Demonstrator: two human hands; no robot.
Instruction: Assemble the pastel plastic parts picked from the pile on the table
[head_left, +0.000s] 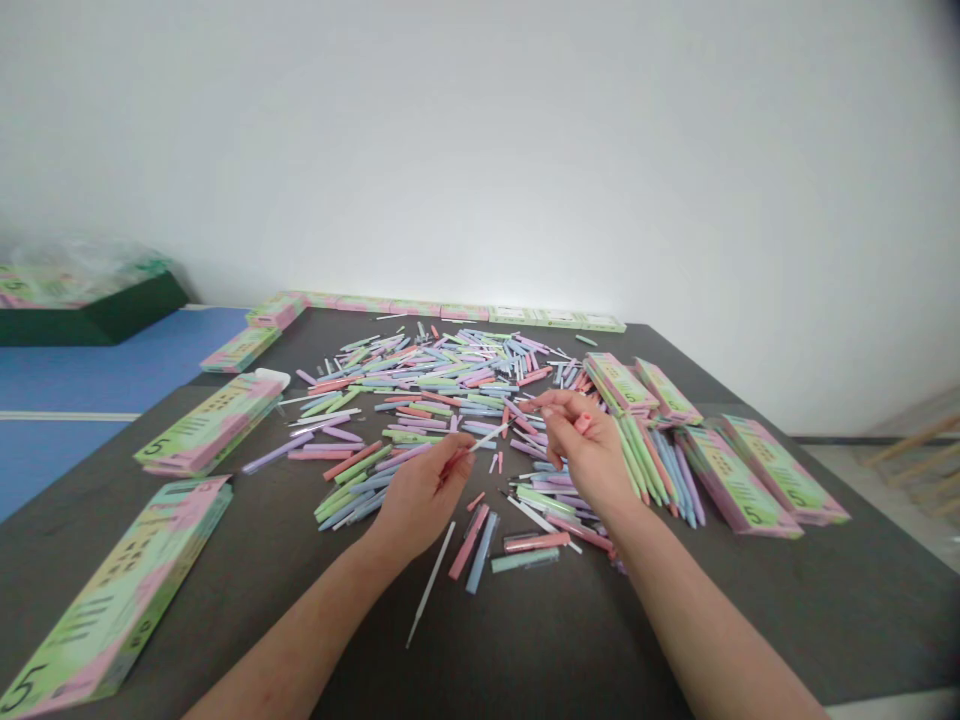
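Left hand pinches a slim white plastic stick; right hand curled, its pinch I cannot tell; dark-grey flat table; smooth white wall beyond.

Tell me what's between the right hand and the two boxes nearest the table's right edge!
Pens: green, orange, blue and purple ones lie side by side between the right hand and those boxes, in the head view.

The only view looks from the wearer's head, close above and behind the left grip and right grip, facing forward and slightly down. Forearms enter from the lower edge; the frame spans the bench around both grips and reaches the white wall well beyond them.
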